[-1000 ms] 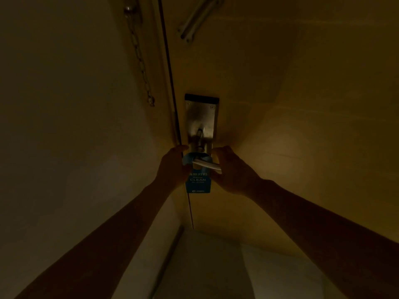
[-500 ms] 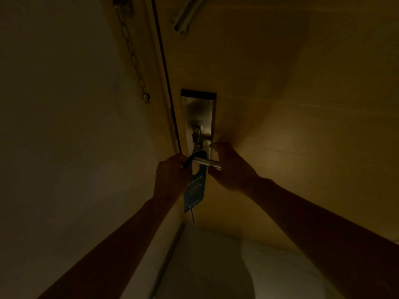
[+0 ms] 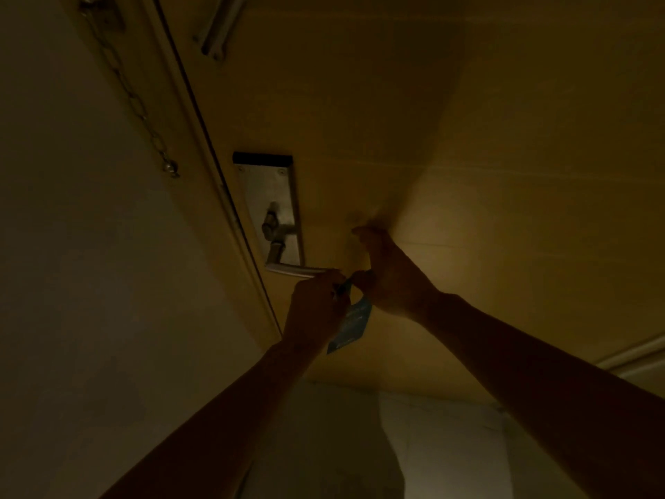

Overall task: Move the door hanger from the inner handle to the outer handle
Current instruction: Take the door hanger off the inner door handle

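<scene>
- The blue door hanger [image 3: 352, 324] hangs tilted between the two hands, its lower end slanting down and to the left, its top end pinched up at the fingers; the print on it is too dim to read.
- It is just off the free end of the inner handle [image 3: 293, 270], to the right of and slightly below the lever's tip, and no part of it loops the lever.
- The left hand [image 3: 316, 304] is closed on the hanger's upper left edge, its knuckles just under the tip of the lever.
- The right hand [image 3: 390, 279] pinches the hanger's top from the right with thumb and a finger, while its other fingers stretch upward against the door [image 3: 467, 145].
- The lever juts from a metal lock plate [image 3: 270, 199] with a small thumb-turn above it.
- Left of the plate runs the dark door edge and frame, where a security chain [image 3: 138, 106] dangles loose.
- A metal bar [image 3: 219, 27] is at the door's top.
- The scene is dim, with pale floor below the arms.
</scene>
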Action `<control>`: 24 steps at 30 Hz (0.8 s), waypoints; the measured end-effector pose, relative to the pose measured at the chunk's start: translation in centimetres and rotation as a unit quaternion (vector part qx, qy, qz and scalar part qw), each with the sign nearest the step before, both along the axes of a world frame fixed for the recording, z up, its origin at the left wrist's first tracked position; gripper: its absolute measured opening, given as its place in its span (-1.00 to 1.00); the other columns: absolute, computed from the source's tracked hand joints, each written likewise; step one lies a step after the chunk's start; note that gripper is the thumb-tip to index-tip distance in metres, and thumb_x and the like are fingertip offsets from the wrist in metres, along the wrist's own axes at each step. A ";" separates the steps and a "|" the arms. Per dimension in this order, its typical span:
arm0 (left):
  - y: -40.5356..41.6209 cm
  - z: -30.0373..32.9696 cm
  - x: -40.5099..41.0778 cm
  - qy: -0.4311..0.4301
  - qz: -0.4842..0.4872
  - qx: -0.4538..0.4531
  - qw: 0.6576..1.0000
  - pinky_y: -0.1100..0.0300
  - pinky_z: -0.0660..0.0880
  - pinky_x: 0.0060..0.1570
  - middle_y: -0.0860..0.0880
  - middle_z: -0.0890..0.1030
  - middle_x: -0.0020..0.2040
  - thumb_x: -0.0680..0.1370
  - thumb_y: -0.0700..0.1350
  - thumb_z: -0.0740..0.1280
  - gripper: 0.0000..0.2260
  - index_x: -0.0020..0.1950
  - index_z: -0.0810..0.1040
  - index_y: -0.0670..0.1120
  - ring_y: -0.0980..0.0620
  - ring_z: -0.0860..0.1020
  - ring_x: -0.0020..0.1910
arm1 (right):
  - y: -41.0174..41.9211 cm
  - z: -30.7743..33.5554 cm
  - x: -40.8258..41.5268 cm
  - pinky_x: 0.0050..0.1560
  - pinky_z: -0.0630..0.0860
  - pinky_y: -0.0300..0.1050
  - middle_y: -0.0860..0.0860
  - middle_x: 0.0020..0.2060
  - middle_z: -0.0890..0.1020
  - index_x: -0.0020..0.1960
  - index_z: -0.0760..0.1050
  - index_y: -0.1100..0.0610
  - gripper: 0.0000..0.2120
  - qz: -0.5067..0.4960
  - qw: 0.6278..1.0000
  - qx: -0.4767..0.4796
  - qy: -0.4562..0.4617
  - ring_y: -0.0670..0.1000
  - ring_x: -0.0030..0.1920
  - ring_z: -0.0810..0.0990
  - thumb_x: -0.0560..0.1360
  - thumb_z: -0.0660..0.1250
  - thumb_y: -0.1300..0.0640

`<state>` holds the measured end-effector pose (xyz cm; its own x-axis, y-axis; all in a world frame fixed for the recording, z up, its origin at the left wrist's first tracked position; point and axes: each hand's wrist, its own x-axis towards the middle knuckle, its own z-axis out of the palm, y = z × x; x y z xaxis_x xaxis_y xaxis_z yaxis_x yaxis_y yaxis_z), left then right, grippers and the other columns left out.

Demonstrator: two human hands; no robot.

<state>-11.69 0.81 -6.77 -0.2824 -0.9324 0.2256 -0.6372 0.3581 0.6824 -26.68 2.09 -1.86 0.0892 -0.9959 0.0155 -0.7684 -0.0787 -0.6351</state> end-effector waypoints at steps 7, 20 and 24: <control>1.5 -1.4 -0.6 -0.075 -0.074 0.035 0.994 0.08 0.34 -0.32 -0.23 0.57 -0.29 0.59 -0.18 0.22 -0.82 -0.12 0.57 -0.20 -0.18 0.51 -0.34 | 0.9 -0.2 -0.5 0.33 0.40 0.08 0.15 0.46 0.32 0.52 0.17 0.17 -0.44 0.009 0.999 0.005 0.036 0.15 0.35 0.44 0.59 0.27 0.08; -0.8 -1.5 14.0 -0.040 0.190 0.043 0.980 0.44 0.28 -0.61 -0.02 0.64 -0.30 0.50 -0.15 0.35 -0.91 -0.18 0.61 -0.10 0.27 0.38 -0.52 | -4.0 -2.7 10.4 0.28 0.30 0.06 0.16 0.30 0.47 0.43 0.28 0.17 -0.47 0.013 0.984 0.082 0.159 0.20 0.29 0.44 0.58 0.19 -0.11; -0.9 -1.7 16.7 -0.037 0.214 0.030 0.976 0.44 0.24 -0.58 0.00 0.61 -0.29 0.51 -0.16 0.34 -0.92 -0.15 0.61 -0.12 0.24 0.39 -0.50 | -4.8 -3.8 11.9 0.31 0.22 0.15 0.11 0.33 0.48 0.42 0.29 0.10 -0.37 -0.040 0.981 0.091 0.164 0.19 0.31 0.44 0.50 0.19 -0.27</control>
<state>5.03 -0.06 -8.47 0.1233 -0.9794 0.1599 -0.7682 0.0078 0.6402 -14.77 -2.74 -5.67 -0.0189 -0.9835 -0.1802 -0.9333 0.0820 -0.3496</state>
